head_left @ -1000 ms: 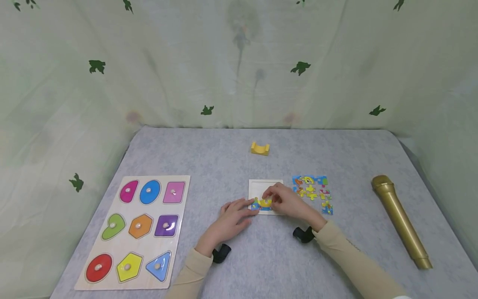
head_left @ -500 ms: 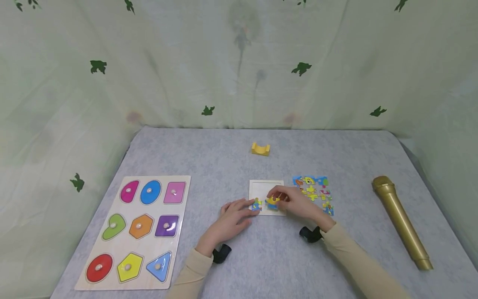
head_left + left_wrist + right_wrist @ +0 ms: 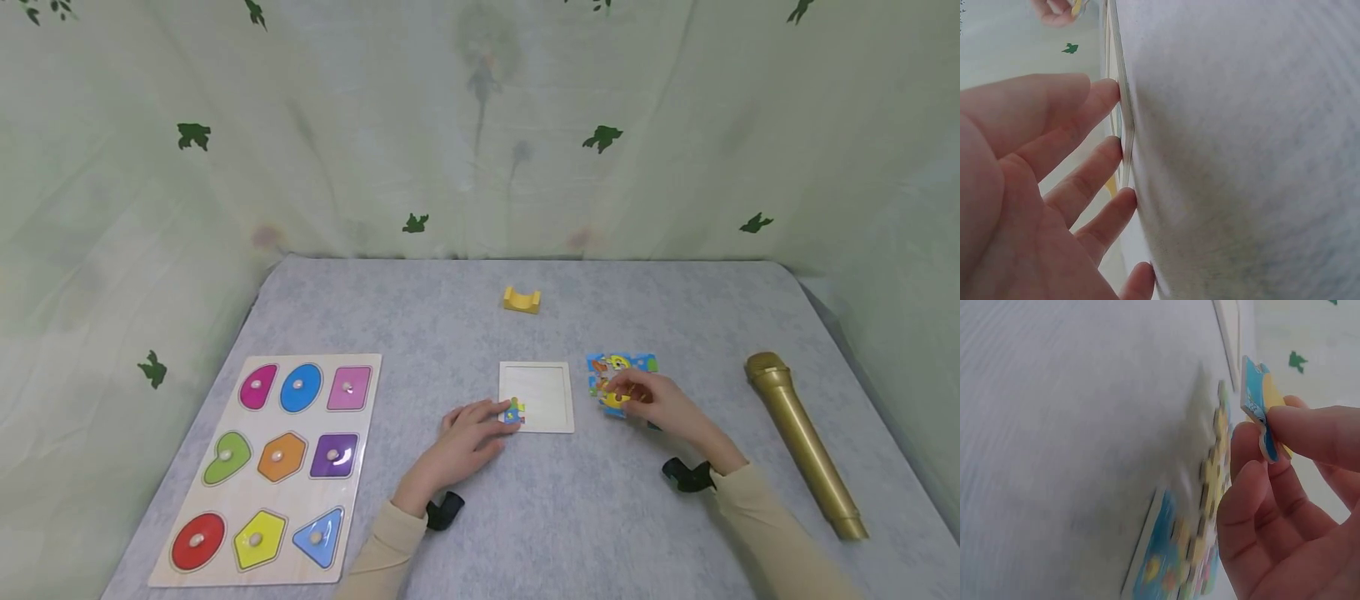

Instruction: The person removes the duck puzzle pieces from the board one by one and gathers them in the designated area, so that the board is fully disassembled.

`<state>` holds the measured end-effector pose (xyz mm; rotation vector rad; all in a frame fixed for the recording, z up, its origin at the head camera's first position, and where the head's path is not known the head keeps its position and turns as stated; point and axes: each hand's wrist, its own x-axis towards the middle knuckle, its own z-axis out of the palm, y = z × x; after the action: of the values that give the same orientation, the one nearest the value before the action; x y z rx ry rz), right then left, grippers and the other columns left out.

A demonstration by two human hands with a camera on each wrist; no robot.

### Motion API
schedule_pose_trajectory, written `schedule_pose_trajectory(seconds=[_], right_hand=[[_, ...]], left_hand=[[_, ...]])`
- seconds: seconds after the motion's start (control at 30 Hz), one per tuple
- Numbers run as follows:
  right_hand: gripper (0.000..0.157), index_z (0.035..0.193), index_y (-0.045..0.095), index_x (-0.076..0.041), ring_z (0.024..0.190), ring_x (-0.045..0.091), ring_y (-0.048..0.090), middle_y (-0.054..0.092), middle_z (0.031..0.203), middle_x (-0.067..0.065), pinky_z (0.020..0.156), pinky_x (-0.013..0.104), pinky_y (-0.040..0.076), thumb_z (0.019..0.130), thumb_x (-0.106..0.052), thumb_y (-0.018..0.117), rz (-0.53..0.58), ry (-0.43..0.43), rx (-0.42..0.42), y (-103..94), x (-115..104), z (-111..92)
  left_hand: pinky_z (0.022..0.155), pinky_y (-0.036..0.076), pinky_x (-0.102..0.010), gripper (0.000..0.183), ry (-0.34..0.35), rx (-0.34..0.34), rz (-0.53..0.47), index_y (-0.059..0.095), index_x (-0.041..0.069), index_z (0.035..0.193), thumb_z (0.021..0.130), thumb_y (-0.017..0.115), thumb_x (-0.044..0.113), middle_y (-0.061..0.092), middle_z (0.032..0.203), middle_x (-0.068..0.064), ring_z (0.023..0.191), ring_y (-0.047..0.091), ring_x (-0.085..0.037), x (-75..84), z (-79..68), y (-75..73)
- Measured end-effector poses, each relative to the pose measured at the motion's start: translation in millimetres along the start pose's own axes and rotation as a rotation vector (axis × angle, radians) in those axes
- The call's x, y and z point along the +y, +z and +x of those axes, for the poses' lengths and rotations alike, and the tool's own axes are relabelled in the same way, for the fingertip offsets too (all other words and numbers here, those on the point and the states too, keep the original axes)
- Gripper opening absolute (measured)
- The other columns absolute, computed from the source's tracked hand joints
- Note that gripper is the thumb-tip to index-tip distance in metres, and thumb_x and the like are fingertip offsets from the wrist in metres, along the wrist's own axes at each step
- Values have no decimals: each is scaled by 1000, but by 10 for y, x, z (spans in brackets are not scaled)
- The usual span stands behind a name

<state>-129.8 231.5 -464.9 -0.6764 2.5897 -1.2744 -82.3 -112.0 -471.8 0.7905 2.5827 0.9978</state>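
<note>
My right hand pinches a blue and yellow jigsaw piece between thumb and fingers, held up over the loose jigsaw pieces. Those pieces lie close together on the table to the right of a small white puzzle tray, and my hand hides some of them. A single jigsaw piece sits in the tray's near left corner. My left hand rests beside that corner with fingers extended. In the left wrist view its fingertips touch the tray's edge.
A wooden shape board with knobbed coloured pieces lies on the left of the table. A gold microphone lies at the right. Behind the tray stands a small yellow curved block. Pale curtains surround the table's back and sides.
My right hand has lifted the blue and yellow jigsaw piece out of the tray and carried it right, over the loose pieces. My left hand has stayed at the tray's corner.
</note>
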Motion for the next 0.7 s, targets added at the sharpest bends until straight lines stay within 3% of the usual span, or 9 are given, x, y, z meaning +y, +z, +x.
schedule_pose_trajectory(seconds=[0.43,0.7], right_hand=[[18,96,67,-7,75,17,47,58,84,4,63,25,41,84,5,62,-54,109,-48,-73,54,-85],[20,95,68,-7,77,16,49,58,84,1,66,27,43,83,8,61,-136,82,-34,-49,48,-81]], left_hand=[[104,12,-58,33,-3,13,8,62,15,130,98,55,16,38,149,-5,139,24,-31,-23,3,25],[104,12,-58,33,1,20,7,62,15,130,98,55,16,38,148,-5,139,25,-32,-24,4,25]])
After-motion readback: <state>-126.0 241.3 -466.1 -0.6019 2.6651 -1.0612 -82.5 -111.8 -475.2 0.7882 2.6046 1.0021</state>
